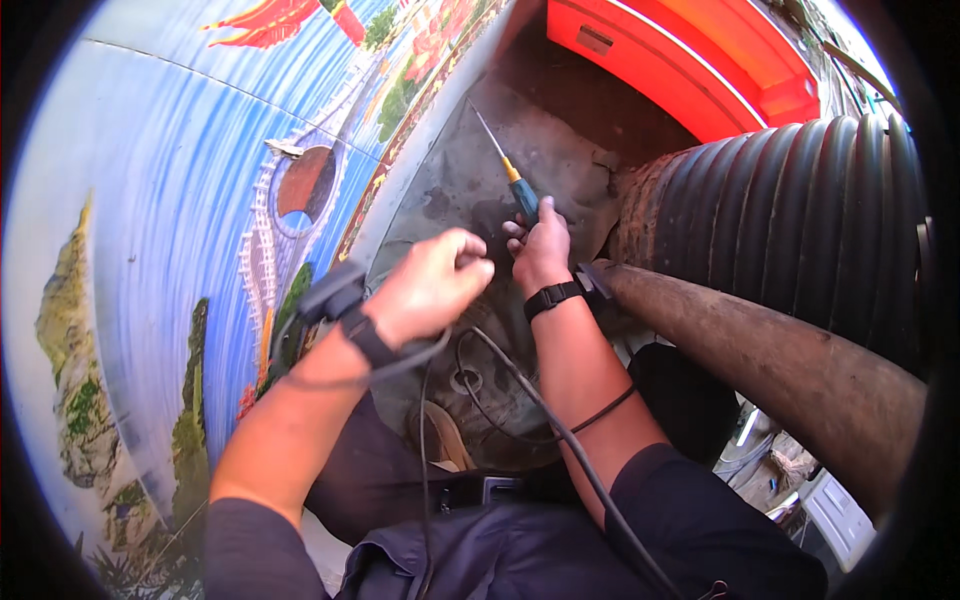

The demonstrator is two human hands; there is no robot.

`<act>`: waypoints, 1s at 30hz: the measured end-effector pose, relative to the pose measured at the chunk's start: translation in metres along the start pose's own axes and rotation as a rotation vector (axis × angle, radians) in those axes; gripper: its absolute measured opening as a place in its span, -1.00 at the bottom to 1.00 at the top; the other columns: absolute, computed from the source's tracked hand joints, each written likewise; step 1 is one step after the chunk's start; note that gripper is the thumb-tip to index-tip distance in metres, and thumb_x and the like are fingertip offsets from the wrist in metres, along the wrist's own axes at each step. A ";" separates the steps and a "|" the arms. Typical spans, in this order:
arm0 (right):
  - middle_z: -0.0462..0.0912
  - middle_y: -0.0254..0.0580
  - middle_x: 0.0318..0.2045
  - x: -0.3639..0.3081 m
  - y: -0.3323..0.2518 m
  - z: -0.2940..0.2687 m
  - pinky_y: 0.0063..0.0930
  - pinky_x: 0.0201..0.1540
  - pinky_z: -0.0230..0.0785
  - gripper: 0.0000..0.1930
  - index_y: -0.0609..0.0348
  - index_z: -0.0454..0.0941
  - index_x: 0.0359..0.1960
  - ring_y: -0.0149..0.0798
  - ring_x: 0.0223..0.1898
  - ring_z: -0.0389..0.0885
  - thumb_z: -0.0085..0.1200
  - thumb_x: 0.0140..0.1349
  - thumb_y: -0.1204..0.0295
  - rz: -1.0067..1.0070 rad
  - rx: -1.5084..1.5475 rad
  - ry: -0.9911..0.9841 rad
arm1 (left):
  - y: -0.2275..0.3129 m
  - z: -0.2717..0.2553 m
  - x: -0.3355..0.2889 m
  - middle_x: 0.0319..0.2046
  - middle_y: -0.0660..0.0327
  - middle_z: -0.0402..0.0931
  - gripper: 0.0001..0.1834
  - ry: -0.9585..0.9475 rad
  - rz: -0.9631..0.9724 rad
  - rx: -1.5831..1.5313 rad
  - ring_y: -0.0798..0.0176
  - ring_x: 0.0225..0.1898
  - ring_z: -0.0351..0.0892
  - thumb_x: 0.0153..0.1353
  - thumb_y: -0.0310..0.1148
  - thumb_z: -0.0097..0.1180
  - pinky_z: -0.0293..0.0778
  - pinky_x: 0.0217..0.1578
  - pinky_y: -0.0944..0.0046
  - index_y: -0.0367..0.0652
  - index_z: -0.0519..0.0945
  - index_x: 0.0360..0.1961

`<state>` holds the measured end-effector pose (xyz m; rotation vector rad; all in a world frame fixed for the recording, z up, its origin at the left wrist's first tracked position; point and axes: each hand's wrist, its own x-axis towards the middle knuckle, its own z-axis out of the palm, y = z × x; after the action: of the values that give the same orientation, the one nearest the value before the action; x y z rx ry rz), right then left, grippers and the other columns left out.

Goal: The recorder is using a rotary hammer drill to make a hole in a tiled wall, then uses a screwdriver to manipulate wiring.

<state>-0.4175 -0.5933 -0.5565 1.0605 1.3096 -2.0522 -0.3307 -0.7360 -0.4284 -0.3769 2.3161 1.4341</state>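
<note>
A screwdriver with a blue-green and yellow handle is gripped in my right hand. Its long thin shaft points away and to the left, toward the foot of the picture-covered panel. My left hand hovers a little to the left of the right one, slightly blurred, with its fingers curled together. Whatever those fingers hold, if anything, is hidden. Black straps circle both wrists, and a small dark device sits on the left one. Below the hands and around my right forearm loops a dark cable.
The panel rises close on my left. A large black ribbed pipe and a brown round pole take up the right side. An orange-red bin stands at the far end of the grey, dirty floor. A white plastic piece lies at lower right.
</note>
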 end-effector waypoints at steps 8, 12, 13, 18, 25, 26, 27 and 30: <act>0.49 -0.32 -0.32 0.003 -0.007 -0.003 -0.41 -0.52 0.34 -0.63 0.10 0.37 0.03 -0.37 -0.53 0.51 0.06 0.37 0.13 -0.038 -0.044 -0.055 | 0.003 0.025 -0.062 -0.17 0.07 0.64 -0.60 -0.141 -0.152 -0.066 0.22 -0.10 0.63 0.28 -0.24 0.18 0.52 -0.07 0.22 -0.33 0.53 0.02; 0.49 -0.30 -0.32 0.005 0.001 -0.002 -0.50 -0.52 0.30 -0.66 0.09 0.39 0.01 -0.37 -0.48 0.53 0.00 0.40 0.12 -0.020 -0.082 -0.076 | 0.009 0.025 -0.050 -0.18 0.00 0.65 -0.61 -0.100 -0.019 0.126 0.05 -0.10 0.66 0.25 -0.21 0.15 0.53 -0.07 0.14 -0.28 0.54 -0.01; 0.48 -0.30 -0.30 0.010 0.002 -0.003 -0.48 -0.50 0.30 -0.65 0.08 0.39 0.02 -0.36 -0.44 0.53 0.04 0.37 0.14 -0.066 -0.055 -0.061 | 0.004 0.027 -0.048 -0.19 -0.01 0.65 -0.63 -0.086 0.008 0.112 0.02 -0.12 0.66 0.24 -0.22 0.15 0.53 -0.08 0.12 -0.25 0.54 -0.03; 0.48 -0.29 -0.26 0.002 -0.004 -0.002 -0.45 -0.45 0.33 -0.64 0.08 0.39 0.04 -0.36 -0.35 0.54 0.12 0.29 0.25 0.027 -0.070 -0.076 | -0.001 0.031 -0.051 -0.22 -0.02 0.64 -0.63 -0.101 0.040 0.194 -0.02 -0.13 0.65 0.23 -0.21 0.13 0.52 -0.09 0.09 -0.25 0.54 -0.05; 0.50 -0.30 -0.33 0.007 -0.005 0.004 -0.55 -0.62 0.24 -0.63 0.12 0.38 0.02 -0.40 -0.59 0.49 0.04 0.40 0.11 -0.090 -0.069 0.015 | -0.006 0.038 -0.054 -0.23 -0.03 0.62 -0.65 -0.158 0.083 0.313 -0.07 -0.13 0.62 0.23 -0.20 0.13 0.50 -0.09 0.02 -0.24 0.52 -0.08; 0.50 -0.30 -0.33 0.005 -0.006 0.005 -0.55 -0.62 0.24 -0.63 0.12 0.38 0.02 -0.40 -0.59 0.49 0.04 0.40 0.11 -0.087 -0.072 0.013 | -0.006 0.038 -0.055 -0.24 -0.03 0.61 -0.65 -0.149 0.093 0.326 -0.08 -0.14 0.62 0.23 -0.20 0.14 0.50 -0.10 0.02 -0.23 0.52 -0.08; 0.50 -0.29 -0.35 0.003 -0.006 0.006 -0.57 -0.62 0.24 -0.64 0.11 0.38 0.01 -0.40 -0.58 0.50 0.02 0.41 0.11 -0.066 -0.062 0.006 | -0.007 0.037 -0.056 -0.25 -0.03 0.61 -0.65 -0.140 0.104 0.338 -0.09 -0.14 0.61 0.23 -0.20 0.14 0.50 -0.11 0.01 -0.23 0.52 -0.08; 0.50 -0.27 -0.38 0.010 -0.004 0.002 -0.59 -0.63 0.23 -0.65 0.11 0.38 0.00 -0.40 -0.57 0.51 -0.03 0.43 0.10 -0.073 -0.038 0.002 | -0.008 0.040 -0.055 -0.29 -0.02 0.60 -0.65 -0.104 0.183 0.359 -0.10 -0.18 0.61 0.22 -0.20 0.15 0.50 -0.14 -0.01 -0.22 0.51 -0.09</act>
<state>-0.4272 -0.5933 -0.5624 1.0121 1.4016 -2.0709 -0.2711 -0.7027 -0.4254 0.0127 2.5067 1.0499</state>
